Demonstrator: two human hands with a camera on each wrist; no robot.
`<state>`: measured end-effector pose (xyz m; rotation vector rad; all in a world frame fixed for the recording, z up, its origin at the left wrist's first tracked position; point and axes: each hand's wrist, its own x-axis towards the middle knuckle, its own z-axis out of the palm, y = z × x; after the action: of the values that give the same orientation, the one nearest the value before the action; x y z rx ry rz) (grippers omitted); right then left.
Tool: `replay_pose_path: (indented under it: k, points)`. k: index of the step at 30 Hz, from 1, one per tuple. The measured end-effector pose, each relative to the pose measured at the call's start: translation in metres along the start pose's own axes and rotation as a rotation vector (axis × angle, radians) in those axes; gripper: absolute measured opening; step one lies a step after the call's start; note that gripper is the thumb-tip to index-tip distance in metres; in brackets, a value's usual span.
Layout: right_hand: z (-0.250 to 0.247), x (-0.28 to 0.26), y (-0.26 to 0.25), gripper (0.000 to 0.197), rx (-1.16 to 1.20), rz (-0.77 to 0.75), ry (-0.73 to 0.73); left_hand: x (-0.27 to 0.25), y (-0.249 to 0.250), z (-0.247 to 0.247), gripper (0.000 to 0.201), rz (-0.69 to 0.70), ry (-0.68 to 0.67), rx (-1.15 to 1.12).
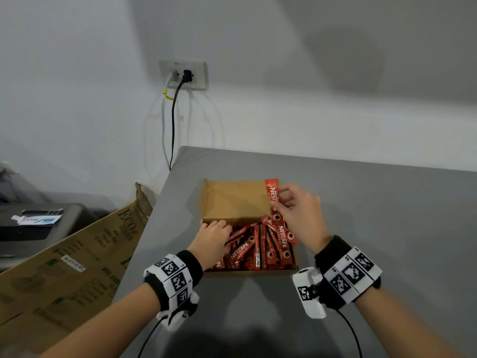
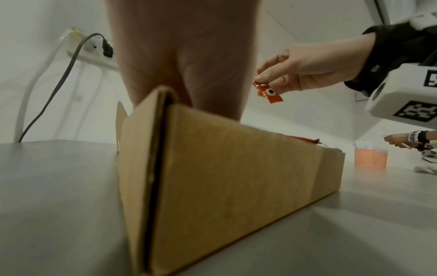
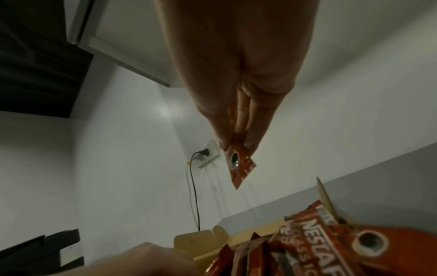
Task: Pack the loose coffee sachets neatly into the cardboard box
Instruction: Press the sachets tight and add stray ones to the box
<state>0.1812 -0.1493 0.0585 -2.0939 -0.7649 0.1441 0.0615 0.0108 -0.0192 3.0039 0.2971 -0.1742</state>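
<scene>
While right hand (image 1: 299, 213) pinches a glossy sachet (image 1: 274, 196), left hand's (image 1: 211, 239) grip stays hidden.

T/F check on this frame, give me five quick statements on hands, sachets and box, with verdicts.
1. The right hand pinches a strip of sachets lifted above the cardboard box. True.
2. The left hand hangs in the air, away from the box. False: it reaches into the box at its left side, among the sachets in the box.
3. The sachets in the box lie in tidy parallel rows. False: they lie crisscrossed at mixed angles.
4. The box lid is open. True.
5. The box stands on the floor. False: it stands on the grey table.
</scene>
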Motion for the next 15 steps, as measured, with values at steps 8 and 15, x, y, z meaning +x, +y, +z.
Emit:
replay_pose_path:
  k: [8, 15]
  points:
    - [0.018, 0.01, -0.009, 0.005, 0.097, 0.012, -0.08, -0.017, 0.002, 0.001, 0.048, 0.092, -0.139, 0.045]
    - [0.023, 0.011, -0.006, 0.016, 0.175, 0.07, -0.175, -0.026, 0.003, 0.004, 0.058, 0.106, -0.121, 0.122]
